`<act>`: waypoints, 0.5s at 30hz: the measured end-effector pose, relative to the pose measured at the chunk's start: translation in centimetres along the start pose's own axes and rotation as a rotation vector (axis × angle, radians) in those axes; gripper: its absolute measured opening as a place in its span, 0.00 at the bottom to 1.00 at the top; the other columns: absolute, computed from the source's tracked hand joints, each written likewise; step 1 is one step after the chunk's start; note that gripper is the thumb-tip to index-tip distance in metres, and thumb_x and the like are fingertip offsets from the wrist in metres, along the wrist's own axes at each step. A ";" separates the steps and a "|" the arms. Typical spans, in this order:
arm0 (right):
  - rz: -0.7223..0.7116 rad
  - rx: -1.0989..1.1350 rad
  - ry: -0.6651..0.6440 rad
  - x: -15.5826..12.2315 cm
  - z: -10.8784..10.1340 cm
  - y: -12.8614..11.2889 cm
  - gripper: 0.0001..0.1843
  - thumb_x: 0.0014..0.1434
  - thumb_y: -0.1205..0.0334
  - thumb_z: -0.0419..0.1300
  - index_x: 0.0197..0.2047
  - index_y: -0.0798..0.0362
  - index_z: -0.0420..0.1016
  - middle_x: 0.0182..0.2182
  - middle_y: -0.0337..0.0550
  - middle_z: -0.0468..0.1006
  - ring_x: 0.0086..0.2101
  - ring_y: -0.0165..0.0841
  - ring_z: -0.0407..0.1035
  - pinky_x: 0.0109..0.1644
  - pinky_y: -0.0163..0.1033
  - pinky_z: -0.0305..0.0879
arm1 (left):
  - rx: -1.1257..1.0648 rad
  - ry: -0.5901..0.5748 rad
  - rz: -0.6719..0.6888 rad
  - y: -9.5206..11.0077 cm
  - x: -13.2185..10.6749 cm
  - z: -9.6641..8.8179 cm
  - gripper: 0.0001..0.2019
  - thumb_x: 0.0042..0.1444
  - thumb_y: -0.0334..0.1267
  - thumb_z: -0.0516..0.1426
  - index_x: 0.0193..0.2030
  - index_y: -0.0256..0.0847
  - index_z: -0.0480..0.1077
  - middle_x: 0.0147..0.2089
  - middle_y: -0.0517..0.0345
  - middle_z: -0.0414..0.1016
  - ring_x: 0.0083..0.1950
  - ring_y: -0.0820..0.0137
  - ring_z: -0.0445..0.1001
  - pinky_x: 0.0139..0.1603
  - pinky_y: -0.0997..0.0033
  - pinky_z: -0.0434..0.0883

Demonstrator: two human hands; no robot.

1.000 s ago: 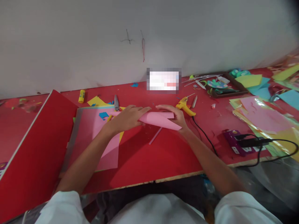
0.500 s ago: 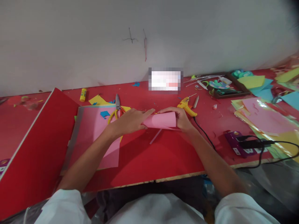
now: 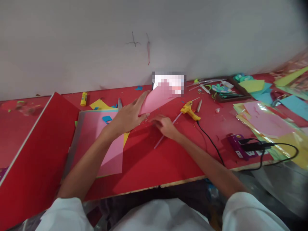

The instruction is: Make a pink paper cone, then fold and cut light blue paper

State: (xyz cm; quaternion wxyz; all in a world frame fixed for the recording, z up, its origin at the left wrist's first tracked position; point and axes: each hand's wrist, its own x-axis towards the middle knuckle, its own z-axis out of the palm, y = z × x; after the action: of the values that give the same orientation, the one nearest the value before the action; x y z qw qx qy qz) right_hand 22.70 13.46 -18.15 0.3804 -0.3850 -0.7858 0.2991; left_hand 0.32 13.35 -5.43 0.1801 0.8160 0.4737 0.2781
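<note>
My left hand [image 3: 127, 118] grips a sheet of pink paper [image 3: 157, 99] at its lower left end, thumb below and fingers along the edge. The paper slants up to the right, above the table. My right hand [image 3: 166, 126] is off the paper, just below and right of it, with loosely bent, slightly blurred fingers and nothing visible in them. Beneath the right wrist lies a thin pale strip [image 3: 158, 142]. To its right rests a yellow glue gun [image 3: 190, 110] with a black cord. Scissors [image 3: 119, 104] lie partly hidden behind my left hand.
A larger pink sheet [image 3: 110, 160] lies at left beside an upright red board [image 3: 36, 150]. A yellow glue stick [image 3: 83, 99] stands behind. At right are a purple box [image 3: 237, 147] with cables, a dark tray [image 3: 243, 91] and plastic-wrapped coloured papers [image 3: 267, 118]. A blurred-out bright screen stands at the wall.
The pink paper, rolled between both hands before, now looks opened out and tilts up to the right in my left hand. My right hand has let go and moved left and slightly down.
</note>
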 end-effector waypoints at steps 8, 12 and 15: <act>-0.484 -0.398 -0.425 5.1 8.1 -6.7 0.22 0.75 0.71 0.51 0.64 0.51 0.77 0.63 0.51 0.79 0.65 0.40 0.69 0.72 0.48 0.61 | 0.054 -0.086 0.003 -0.1 -0.4 -2.6 0.40 0.62 0.42 0.63 0.79 0.54 0.55 0.73 0.44 0.70 0.63 0.45 0.77 0.71 0.36 0.63; -0.431 -0.526 -0.455 6.1 9.9 -8.9 0.21 0.79 0.58 0.49 0.65 0.56 0.75 0.58 0.57 0.81 0.60 0.45 0.74 0.68 0.51 0.64 | 0.013 -0.007 0.005 -1.0 -0.5 -3.4 0.41 0.59 0.39 0.65 0.78 0.54 0.58 0.67 0.44 0.75 0.60 0.45 0.78 0.69 0.39 0.66; -0.285 -0.595 -0.453 6.3 10.5 -9.7 0.21 0.79 0.55 0.50 0.62 0.56 0.76 0.56 0.58 0.82 0.56 0.46 0.76 0.65 0.52 0.67 | 0.000 0.033 0.005 -1.7 -0.5 -3.8 0.41 0.58 0.38 0.64 0.77 0.52 0.58 0.65 0.44 0.76 0.58 0.45 0.79 0.64 0.44 0.70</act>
State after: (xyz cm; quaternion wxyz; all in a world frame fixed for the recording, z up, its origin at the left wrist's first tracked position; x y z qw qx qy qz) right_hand 7.73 11.76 -14.04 0.1070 -0.2896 -0.9478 0.0802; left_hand -3.43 13.84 -3.55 0.1717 0.8124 0.4747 0.2919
